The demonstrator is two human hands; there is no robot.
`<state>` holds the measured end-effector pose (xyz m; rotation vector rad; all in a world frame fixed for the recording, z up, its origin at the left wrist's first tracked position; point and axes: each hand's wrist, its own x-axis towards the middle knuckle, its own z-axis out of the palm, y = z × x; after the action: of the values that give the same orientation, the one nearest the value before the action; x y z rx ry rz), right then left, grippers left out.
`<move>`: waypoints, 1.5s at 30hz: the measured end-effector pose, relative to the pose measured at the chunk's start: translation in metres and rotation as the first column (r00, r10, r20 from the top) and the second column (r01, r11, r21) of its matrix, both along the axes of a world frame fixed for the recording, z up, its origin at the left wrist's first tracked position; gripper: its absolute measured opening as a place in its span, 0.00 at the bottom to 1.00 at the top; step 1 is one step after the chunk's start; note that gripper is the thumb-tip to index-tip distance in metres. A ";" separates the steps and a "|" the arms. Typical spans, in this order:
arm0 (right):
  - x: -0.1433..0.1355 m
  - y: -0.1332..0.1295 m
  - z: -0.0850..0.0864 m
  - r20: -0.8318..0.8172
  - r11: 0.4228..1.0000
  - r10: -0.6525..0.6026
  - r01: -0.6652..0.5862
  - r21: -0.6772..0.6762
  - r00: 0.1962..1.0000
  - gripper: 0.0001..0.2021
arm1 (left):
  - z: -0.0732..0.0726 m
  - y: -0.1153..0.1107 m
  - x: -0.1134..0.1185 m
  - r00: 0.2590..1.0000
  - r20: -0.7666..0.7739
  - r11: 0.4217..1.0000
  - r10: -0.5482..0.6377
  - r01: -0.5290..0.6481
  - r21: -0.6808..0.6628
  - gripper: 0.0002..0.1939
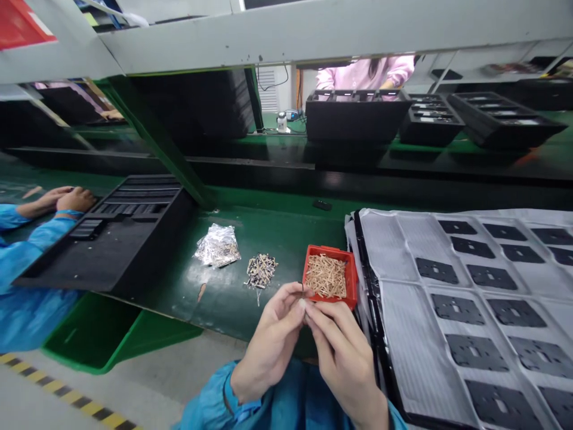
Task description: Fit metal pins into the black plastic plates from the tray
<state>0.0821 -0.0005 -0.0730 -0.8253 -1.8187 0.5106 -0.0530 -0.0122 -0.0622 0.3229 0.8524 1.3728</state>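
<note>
L hand point(275, 340) & R hand point(342, 349) meet tip to tip, fingers of both pinched tight on a tiny dark pc point(303, 288), mostly hidden btwn them. It sits at the meeting pt of the two hands, held up off the table point(286, 230) AFAICT. Its tip shows just above the L thumb & index; long axis looks roughly up-&-away from the body, but w/ so little visible can't tell for sure.

Key relation: red box point(352, 280) lies straight beyond the fingertips & a bit to the R, its near L corner partly covered by them in this view. Touching or not, can't tell. R hand is the nearer one to the box's middle; L is nearer the pile of small metal parts point(261, 270), which lies beyond & to the L, apart from the box. Tan strips point(326, 276) in the box lie every which way, no common axis.

Clear plastic bag point(218, 246) is farther L, past the pile. On the R, just beside the box, is the tray w/ white liner point(403, 316); black plates point(457, 309) lie flat on it in rows, none touched by either hand.
</note>
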 end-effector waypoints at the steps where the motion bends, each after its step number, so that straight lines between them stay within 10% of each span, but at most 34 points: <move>1: -0.001 0.000 -0.001 -0.011 1.000 0.004 -0.004 -0.023 1.000 0.17 | 0.001 0.000 0.001 1.000 -0.013 1.000 0.024 -0.024 0.017 0.13; 17: 0.002 0.000 0.003 -0.028 0.988 0.000 -0.004 -0.156 1.000 0.09 | 0.007 0.000 0.002 0.998 0.035 0.998 -0.046 0.047 -0.040 0.14; 25: 0.002 -0.001 0.003 0.000 0.984 -0.008 0.008 -0.176 1.000 0.11 | -0.010 -0.005 0.003 0.882 -0.396 0.962 0.255 -0.192 0.193 0.13; 31: 0.002 0.000 -0.002 0.013 0.986 0.025 -0.023 -0.166 1.000 0.13 | -0.011 -0.008 -0.014 0.683 -0.663 0.935 0.306 -0.084 0.345 0.07; 37: -0.008 0.004 0.001 0.020 0.981 0.054 -0.050 -0.187 0.998 0.11 | -0.010 -0.008 -0.016 0.687 -0.686 0.940 0.240 0.012 0.341 0.06; 41: -0.003 0.000 0.006 0.046 0.985 0.063 -0.054 -0.161 0.997 0.11 | -0.013 0.003 -0.035 0.691 -0.616 0.915 0.378 -0.177 0.363 0.08; 45: 0.012 0.001 -0.010 0.050 0.981 -0.180 0.183 -0.062 0.982 0.18 | -0.005 0.023 -0.076 0.553 -0.457 0.712 0.696 -0.452 0.537 0.07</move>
<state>0.0941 0.0007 -0.0835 -1.0440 -1.7539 0.4394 -0.1295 0.0112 -0.0673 0.8983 1.3539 2.1310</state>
